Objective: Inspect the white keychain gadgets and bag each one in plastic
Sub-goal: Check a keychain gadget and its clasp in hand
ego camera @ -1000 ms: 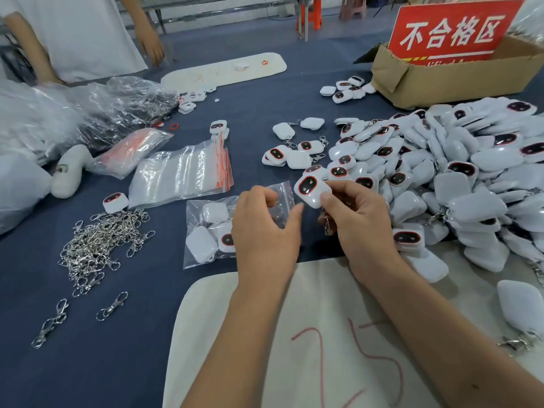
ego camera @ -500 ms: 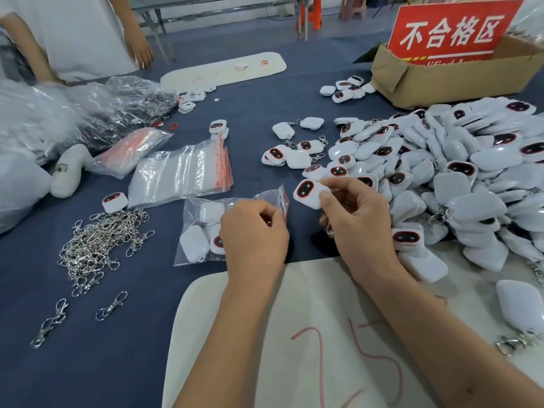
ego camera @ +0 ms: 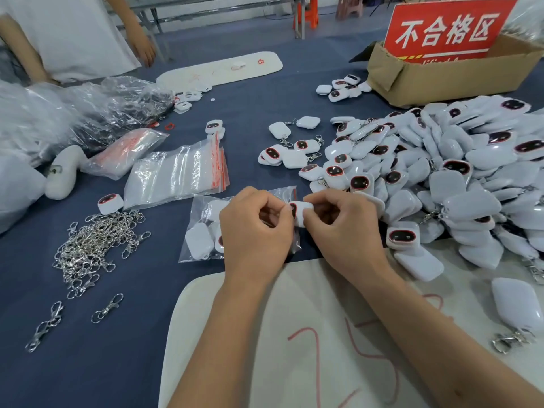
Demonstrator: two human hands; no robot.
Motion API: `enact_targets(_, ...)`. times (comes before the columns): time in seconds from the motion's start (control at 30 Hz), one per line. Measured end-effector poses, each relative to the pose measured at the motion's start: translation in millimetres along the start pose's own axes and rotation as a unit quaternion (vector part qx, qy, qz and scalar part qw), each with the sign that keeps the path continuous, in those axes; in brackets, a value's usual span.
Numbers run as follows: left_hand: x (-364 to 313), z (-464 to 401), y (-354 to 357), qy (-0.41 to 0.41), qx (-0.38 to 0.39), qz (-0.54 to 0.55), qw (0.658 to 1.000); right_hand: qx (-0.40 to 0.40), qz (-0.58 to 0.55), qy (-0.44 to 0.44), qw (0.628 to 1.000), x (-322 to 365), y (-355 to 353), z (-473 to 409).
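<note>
Two bare hands meet over a dark blue table (ego camera: 294, 98), seen from above. The left hand (ego camera: 256, 231) has its fingers curled, its thumb and forefinger pinching the left end of a white keychain gadget (ego camera: 301, 212). The right hand (ego camera: 344, 228) is curled too, its fingertips (ego camera: 309, 198) gripping the gadget's right end and top. The gadget is a small rounded white block, turned on edge so that only a sliver of its dark, red-rimmed face shows at its left side. It sits just above the centre of the view, over a clear plastic bag (ego camera: 203, 231) that lies flat on the table under the left hand. This bag holds several more white gadgets.

At 2 o'clock a large pile of gadgets (ego camera: 441, 172) spreads across the table, some face up showing dark oval screens ringed in red, some with silver clips attached. At 1 o'clock a cardboard box (ego camera: 441, 81) carries a red sign (ego camera: 444, 30) with white characters reading 不合格区. At 6 o'clock a white board (ego camera: 235, 334) under the forearms bears the red handwritten number 25. At 9 o'clock lies a heap of silver clasps (ego camera: 94, 245), and at 10 o'clock a stack of empty zip bags (ego camera: 176, 172) with red seal strips.
</note>
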State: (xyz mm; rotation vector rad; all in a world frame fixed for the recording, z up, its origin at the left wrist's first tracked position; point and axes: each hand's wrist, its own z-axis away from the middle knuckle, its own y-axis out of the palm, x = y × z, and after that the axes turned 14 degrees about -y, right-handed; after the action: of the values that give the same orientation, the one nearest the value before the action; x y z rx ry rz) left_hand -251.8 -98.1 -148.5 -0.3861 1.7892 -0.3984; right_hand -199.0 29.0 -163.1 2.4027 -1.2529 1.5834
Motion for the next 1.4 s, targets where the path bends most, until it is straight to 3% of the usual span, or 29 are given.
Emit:
enact_targets(0.13, -2.1, 4.1, 1.3, 0.066, -0.024, -0.039, 0.997, 0.017, -0.087, 0.0, 0.996, 0.5, 0.0, 0.1)
enact_targets(0.3, -0.8, 4.4, 0.2, 0.109, -0.04, -0.005, 0.993, 0.002, -0.163, -0.014, 0.986, 0.9, 0.1, 1.3)
enact_targets(0.5, 0.4, 1.6, 0.5, 0.088, -0.056, 0.054, 0.993, 0.068, -0.3, -0.05, 0.95, 2.2, -3.3, 1.8)
enact_targets(0.57, 1.0, 1.5, 0.2, 0.086, -0.052, 0.064, 0.993, 0.08, -0.293, -0.05, 0.951, 2.4, -2.8, 1.6)
enact_targets(0.7, -1.2, 5.9, 1.3, 0.133, -0.023, 0.074, 0.988, 0.121, -0.175, -0.084, 0.974, 2.5, 1.5, 5.4)
enact_targets(0.83, -2.7, 9.1, 6.9, 0.16, 0.0, 0.078, 0.984, 0.029, -0.048, -0.095, 0.994, 2.7, 1.0, 7.0)
enact_targets(0.97, -1.2, 11.3, 10.9, 0.134, 0.001, 0.061, 0.989, -0.017, 0.042, -0.109, 0.993, 3.2, 0.4, 7.1)
enact_targets(1.13, -0.1, 10.4, 10.6, 0.085, -0.017, 0.042, 0.995, -0.002, 0.052, -0.093, 0.994, 2.8, 1.7, 7.4)
enact_targets(1.2, -1.3, 10.5, 10.0, 0.075, -0.033, 0.031, 0.996, 0.051, 0.054, -0.11, 0.991, 3.9, 0.2, 7.2)
enact_targets(1.3, -1.2, 8.4, 8.5, 0.066, -0.057, 0.042, 0.995, 0.175, -0.069, -0.115, 0.975, 10.2, -4.0, 3.4)
enact_targets(1.4, -0.3, 6.5, 7.7, 0.073, -0.073, 0.055, 0.993, 0.158, -0.193, -0.072, 0.966, 10.9, -4.4, 2.4)
